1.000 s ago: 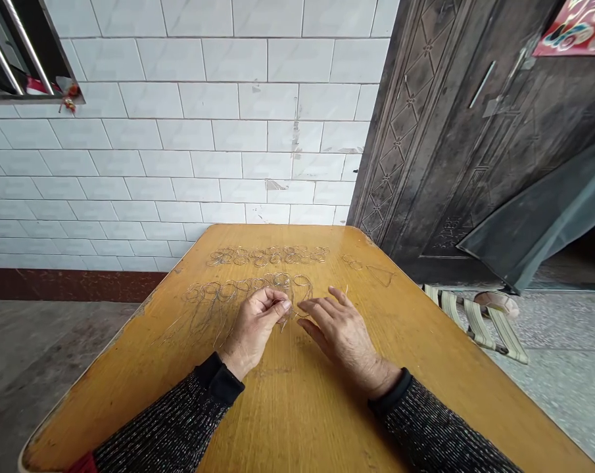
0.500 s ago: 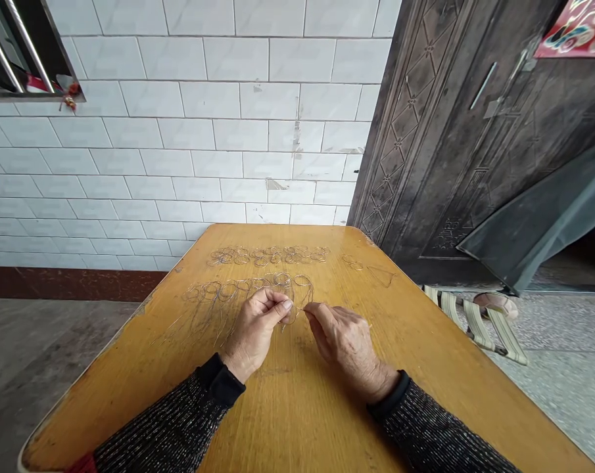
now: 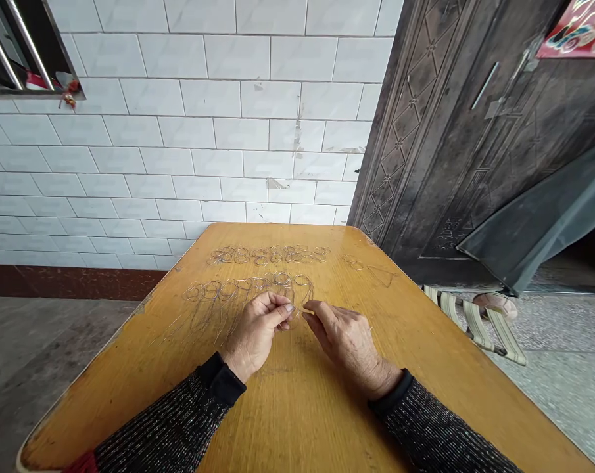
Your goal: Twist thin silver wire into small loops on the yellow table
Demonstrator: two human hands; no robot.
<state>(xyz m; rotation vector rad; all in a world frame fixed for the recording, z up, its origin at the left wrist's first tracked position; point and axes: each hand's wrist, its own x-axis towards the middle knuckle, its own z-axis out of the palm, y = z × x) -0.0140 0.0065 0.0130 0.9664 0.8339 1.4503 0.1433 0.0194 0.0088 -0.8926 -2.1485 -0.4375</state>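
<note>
Over the middle of the table, my left hand [image 3: 258, 328] pinches a thin wire [image 3: 298, 309] between thumb and forefinger. Just to the right, my right hand [image 3: 346, 341] has its thumb and forefinger close together at the wire's other side, with a slight gap showing between the tips. The wire is so fine that its full shape cannot be made out. Right beyond my fingers lies a row of looped wires [image 3: 228, 289], their long thin tails trailing towards me on the left. Farther back is a second row of small wire rings [image 3: 267, 255].
The wires lie on a yellow wooden table [image 3: 287, 420] with rounded corners. A few more rings [image 3: 352, 263] and a bent wire [image 3: 382, 276] are at its back right. Behind stands a white tiled wall [image 3: 189, 131]; a dark door [image 3: 440, 164] and a strapped seat [image 3: 484, 325] are right.
My right thumb and forefinger have parted slightly at the tips. Both hands stay in nearly the same place, and the wire rows have not moved.
</note>
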